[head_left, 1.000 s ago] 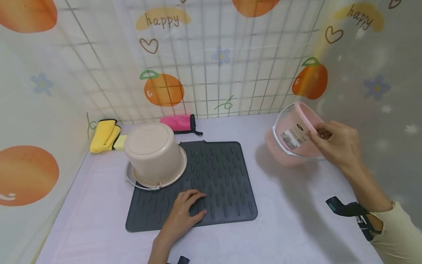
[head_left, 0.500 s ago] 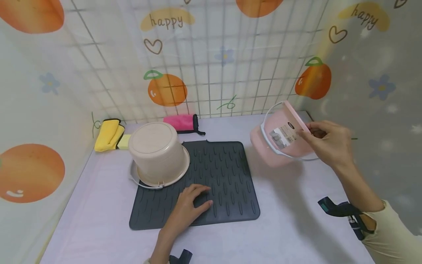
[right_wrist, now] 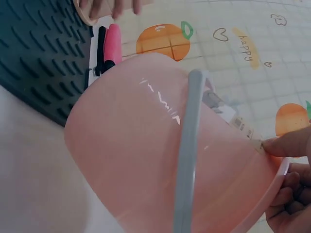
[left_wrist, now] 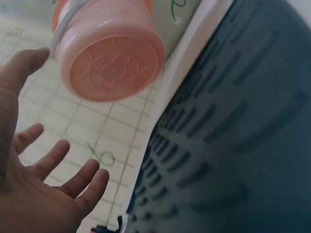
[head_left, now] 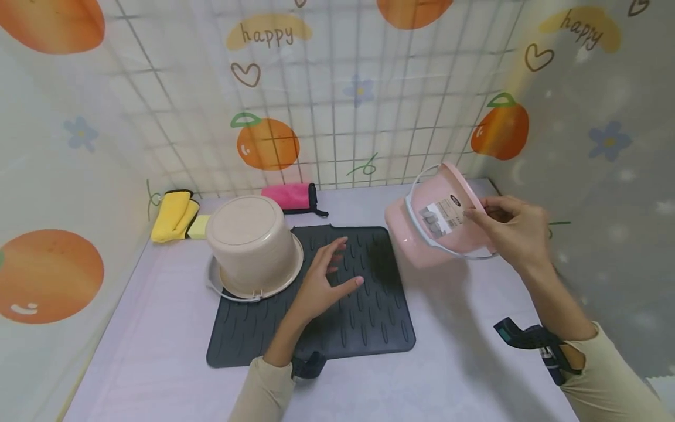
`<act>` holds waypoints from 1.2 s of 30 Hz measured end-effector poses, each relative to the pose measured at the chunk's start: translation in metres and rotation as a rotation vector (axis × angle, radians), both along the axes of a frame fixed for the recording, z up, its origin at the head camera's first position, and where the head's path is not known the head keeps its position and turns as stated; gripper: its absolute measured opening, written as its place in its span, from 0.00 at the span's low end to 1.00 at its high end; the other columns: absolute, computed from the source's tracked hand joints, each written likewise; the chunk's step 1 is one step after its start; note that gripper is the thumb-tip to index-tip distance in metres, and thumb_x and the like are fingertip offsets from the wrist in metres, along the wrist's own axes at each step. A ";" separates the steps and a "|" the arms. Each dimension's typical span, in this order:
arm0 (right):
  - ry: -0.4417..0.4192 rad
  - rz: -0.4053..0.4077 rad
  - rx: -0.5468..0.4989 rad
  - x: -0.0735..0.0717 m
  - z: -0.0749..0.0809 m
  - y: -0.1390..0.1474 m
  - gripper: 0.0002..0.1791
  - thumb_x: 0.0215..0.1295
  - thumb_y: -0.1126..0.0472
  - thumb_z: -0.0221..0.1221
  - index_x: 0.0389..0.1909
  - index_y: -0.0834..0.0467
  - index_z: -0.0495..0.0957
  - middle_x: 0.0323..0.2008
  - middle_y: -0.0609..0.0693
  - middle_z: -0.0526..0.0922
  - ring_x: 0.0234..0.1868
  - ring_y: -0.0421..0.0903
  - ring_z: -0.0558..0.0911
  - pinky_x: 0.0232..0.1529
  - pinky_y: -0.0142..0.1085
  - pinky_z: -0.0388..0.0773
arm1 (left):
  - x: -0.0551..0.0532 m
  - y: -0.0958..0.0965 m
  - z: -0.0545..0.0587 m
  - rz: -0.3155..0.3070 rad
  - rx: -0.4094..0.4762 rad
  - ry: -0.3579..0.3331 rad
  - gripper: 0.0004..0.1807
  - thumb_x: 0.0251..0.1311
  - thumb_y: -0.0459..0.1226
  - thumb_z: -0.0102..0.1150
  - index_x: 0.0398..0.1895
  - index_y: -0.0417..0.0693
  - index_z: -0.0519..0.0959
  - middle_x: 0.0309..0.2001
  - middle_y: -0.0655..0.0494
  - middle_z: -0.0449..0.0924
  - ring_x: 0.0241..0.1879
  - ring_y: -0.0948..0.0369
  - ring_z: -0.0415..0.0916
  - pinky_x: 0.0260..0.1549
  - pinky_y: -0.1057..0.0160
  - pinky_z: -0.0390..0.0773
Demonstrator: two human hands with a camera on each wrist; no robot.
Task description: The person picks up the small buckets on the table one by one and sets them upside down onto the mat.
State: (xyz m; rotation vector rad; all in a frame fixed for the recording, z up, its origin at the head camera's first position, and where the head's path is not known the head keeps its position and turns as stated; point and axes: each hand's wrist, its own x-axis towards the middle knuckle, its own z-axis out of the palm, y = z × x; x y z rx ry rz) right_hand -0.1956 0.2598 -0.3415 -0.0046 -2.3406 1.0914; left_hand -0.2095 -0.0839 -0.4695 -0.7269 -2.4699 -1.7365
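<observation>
"Location of the pink bucket (head_left: pixel 432 193)?"

"Right side of the scene, beside the right edge of the dark mat (head_left: pixel 369 316). It appeared to be held above the table (head_left: pixel 158 328), with a shadow falling on the surface below."

"State of the grip?"

"The right hand (head_left: pixel 519 234) pinched the bucket at its rim: thumb on the outer wall by the label (head_left: pixel 440 218), fingers curled at the other side of the rim. The left hand (head_left: pixel 321 284) was over the mat, thumb and fingers well apart, nothing between them."

"Lie of the bucket's long axis?"

"Tilted, well off upright. The mouth was turned right, toward the pinching hand; the body ran leftward from that grip, base at its left end. The pale handle (head_left: pixel 416 226) crossed the body's side."

"Its bearing from the left hand?"

"To the right and farther off, base end facing that hand, a gap between them. I noted this as the governing relation: the right hand was nearer, being in contact, and held the rim end; the left had the base end on its side."

"Anything adjacent?"

"A beige bucket (head_left: pixel 248 246) stood upside down on the mat's far left part. A pink cloth (head_left: pixel 286 197) lay beyond the mat."

"Left hand touching the mat?"

"It looked raised; how high, I could not tell."
</observation>
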 end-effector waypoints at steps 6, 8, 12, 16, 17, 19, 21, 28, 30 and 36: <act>0.023 0.032 -0.097 -0.004 -0.001 -0.006 0.19 0.58 0.57 0.73 0.44 0.66 0.86 0.33 0.49 0.83 0.29 0.40 0.79 0.31 0.21 0.78 | -0.024 0.020 0.012 -0.057 0.052 -0.022 0.54 0.56 0.50 0.72 0.80 0.67 0.48 0.75 0.57 0.50 0.70 0.53 0.58 0.63 0.45 0.68; 0.030 0.052 -0.127 -0.005 -0.001 -0.008 0.18 0.57 0.59 0.73 0.45 0.66 0.86 0.31 0.46 0.83 0.29 0.42 0.78 0.31 0.22 0.79 | -0.034 0.024 0.008 -0.076 0.093 -0.042 0.56 0.56 0.50 0.72 0.80 0.72 0.44 0.77 0.58 0.46 0.71 0.53 0.56 0.63 0.43 0.68; 0.011 0.063 -0.176 -0.007 -0.001 -0.013 0.18 0.59 0.59 0.72 0.47 0.65 0.86 0.32 0.46 0.82 0.32 0.45 0.77 0.31 0.24 0.79 | -0.042 0.029 0.016 -0.137 0.250 -0.131 0.58 0.57 0.46 0.72 0.80 0.73 0.39 0.79 0.56 0.39 0.72 0.44 0.54 0.60 0.36 0.68; -0.039 0.057 -0.244 -0.007 -0.001 -0.018 0.20 0.60 0.58 0.72 0.49 0.66 0.85 0.33 0.47 0.82 0.34 0.45 0.77 0.34 0.24 0.80 | -0.041 0.029 0.030 -0.194 0.330 -0.175 0.60 0.57 0.49 0.71 0.81 0.67 0.36 0.80 0.50 0.33 0.73 0.40 0.51 0.62 0.37 0.66; -0.051 0.056 -0.258 -0.007 -0.001 -0.019 0.21 0.60 0.58 0.72 0.49 0.67 0.84 0.34 0.47 0.82 0.34 0.45 0.77 0.34 0.24 0.80 | -0.040 0.030 0.033 -0.204 0.329 -0.172 0.61 0.57 0.51 0.72 0.81 0.65 0.36 0.80 0.50 0.32 0.74 0.41 0.50 0.64 0.38 0.64; -0.074 0.064 -0.274 -0.007 -0.001 -0.021 0.21 0.61 0.58 0.71 0.50 0.67 0.83 0.35 0.48 0.82 0.35 0.45 0.77 0.35 0.24 0.80 | -0.039 0.032 0.039 -0.224 0.330 -0.158 0.63 0.54 0.54 0.73 0.82 0.62 0.36 0.80 0.50 0.31 0.76 0.45 0.46 0.68 0.40 0.59; -0.084 0.075 -0.286 -0.007 -0.002 -0.024 0.21 0.62 0.58 0.70 0.51 0.68 0.83 0.36 0.49 0.82 0.36 0.46 0.77 0.36 0.24 0.80 | -0.043 0.035 0.037 -0.235 0.333 -0.146 0.66 0.50 0.57 0.74 0.81 0.64 0.36 0.80 0.54 0.30 0.76 0.49 0.43 0.70 0.42 0.53; -0.079 0.102 -0.333 -0.008 -0.005 -0.033 0.20 0.62 0.59 0.70 0.50 0.69 0.83 0.36 0.50 0.82 0.36 0.47 0.77 0.37 0.26 0.81 | -0.058 0.047 0.020 -0.209 0.354 -0.160 0.70 0.36 0.67 0.76 0.78 0.83 0.37 0.78 0.64 0.31 0.72 0.47 0.52 0.63 0.37 0.63; -0.074 0.102 -0.329 -0.008 -0.005 -0.033 0.20 0.62 0.60 0.70 0.50 0.69 0.83 0.36 0.51 0.83 0.35 0.47 0.77 0.36 0.26 0.81 | -0.058 0.048 0.020 -0.192 0.353 -0.165 0.68 0.35 0.68 0.76 0.76 0.87 0.39 0.76 0.64 0.35 0.69 0.45 0.56 0.59 0.36 0.68; -0.144 0.127 -0.148 -0.002 -0.002 -0.031 0.23 0.64 0.50 0.68 0.52 0.63 0.84 0.39 0.54 0.84 0.37 0.47 0.78 0.36 0.24 0.78 | -0.058 0.039 0.024 -0.142 0.372 -0.168 0.60 0.40 0.61 0.77 0.76 0.85 0.48 0.73 0.58 0.45 0.64 0.44 0.60 0.52 0.40 0.76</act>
